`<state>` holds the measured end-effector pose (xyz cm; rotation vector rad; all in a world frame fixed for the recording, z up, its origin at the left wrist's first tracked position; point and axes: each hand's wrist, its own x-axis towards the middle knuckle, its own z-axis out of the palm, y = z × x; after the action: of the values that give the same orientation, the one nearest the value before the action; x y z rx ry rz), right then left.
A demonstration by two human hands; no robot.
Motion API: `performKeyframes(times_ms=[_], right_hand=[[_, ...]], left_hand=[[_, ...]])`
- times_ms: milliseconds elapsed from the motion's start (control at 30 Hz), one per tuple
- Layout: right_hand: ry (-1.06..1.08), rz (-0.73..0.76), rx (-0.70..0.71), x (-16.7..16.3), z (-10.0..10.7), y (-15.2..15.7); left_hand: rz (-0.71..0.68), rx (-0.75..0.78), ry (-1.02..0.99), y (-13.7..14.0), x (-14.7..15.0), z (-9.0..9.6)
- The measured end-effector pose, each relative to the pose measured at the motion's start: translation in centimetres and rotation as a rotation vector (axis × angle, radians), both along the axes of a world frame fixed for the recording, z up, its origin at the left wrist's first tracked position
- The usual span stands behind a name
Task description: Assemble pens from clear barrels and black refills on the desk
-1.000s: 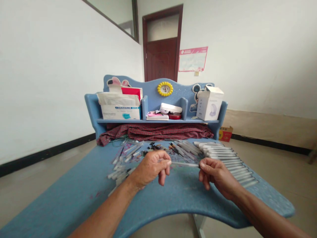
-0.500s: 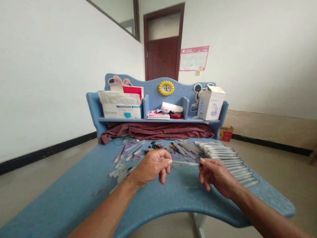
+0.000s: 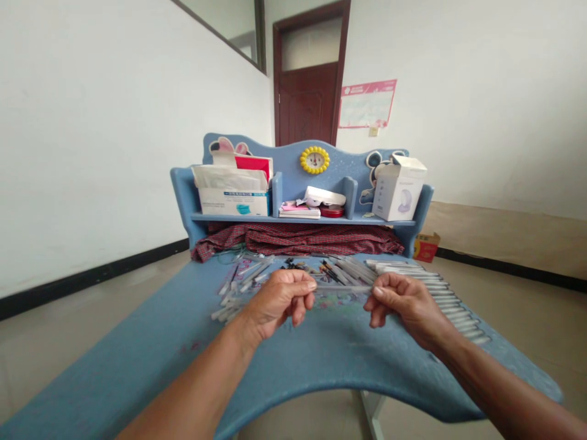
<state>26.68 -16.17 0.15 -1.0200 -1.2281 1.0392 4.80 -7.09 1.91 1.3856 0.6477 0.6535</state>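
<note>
A slim translucent pen tube point(image 3: 343, 288) is stretched level between my two hands, above the blue desk point(image 3: 321, 354). My left hand point(image 3: 279, 302) pinches its left end between thumb and forefinger, the other fingers curled beneath. At the opposite end my right hand point(image 3: 406, 305) is closed the same way, its fingertips covering that tip. Behind the hands lie loose clear tubes point(image 3: 257, 273), small black parts point(image 3: 293, 264) and thin dark-tipped sticks point(image 3: 332, 273). Similar tubes with dark ends form a neat row point(image 3: 443, 290) right of my right hand.
Short whitish tubes point(image 3: 224, 311) lie left of my left hand. Along the back runs a checked cloth point(image 3: 298, 239) under a shelf point(image 3: 358, 221) bearing a mask box point(image 3: 233, 200), a red tin point(image 3: 331, 211) and a white box point(image 3: 398, 189). The desk's front edge curves inward.
The view has shifted slightly, so the desk sits further right. Both hands have risen a little with the tube. The black piece visible at my right fingertips is now hidden.
</note>
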Motion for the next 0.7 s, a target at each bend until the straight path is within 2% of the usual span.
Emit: performKeyframes(times_ms=[233,400,500,600,700], right_hand=[[-0.303,-0.078,0.157,-1.2,4.9,1.5],[-0.316,-0.071,0.244,-2.2,6.7,2.6],[-0.271,-0.041,0.199,-2.6,6.3,3.8],[-0.294,-0.007,0.065,-3.2,4.6,5.8],[-0.544,0.017,-0.071,-4.1,2.1,8.6]], left_hand=[[0.073,-0.043,-0.148,0.8,-1.3,0.9],[0.104,-0.082,-0.221,1.3,-2.7,1.8],[0.133,-0.114,-0.289,1.9,-3.3,1.9],[0.163,-0.160,-0.354,2.6,-3.6,1.7],[0.211,-0.197,-0.409,3.0,-3.5,1.3]])
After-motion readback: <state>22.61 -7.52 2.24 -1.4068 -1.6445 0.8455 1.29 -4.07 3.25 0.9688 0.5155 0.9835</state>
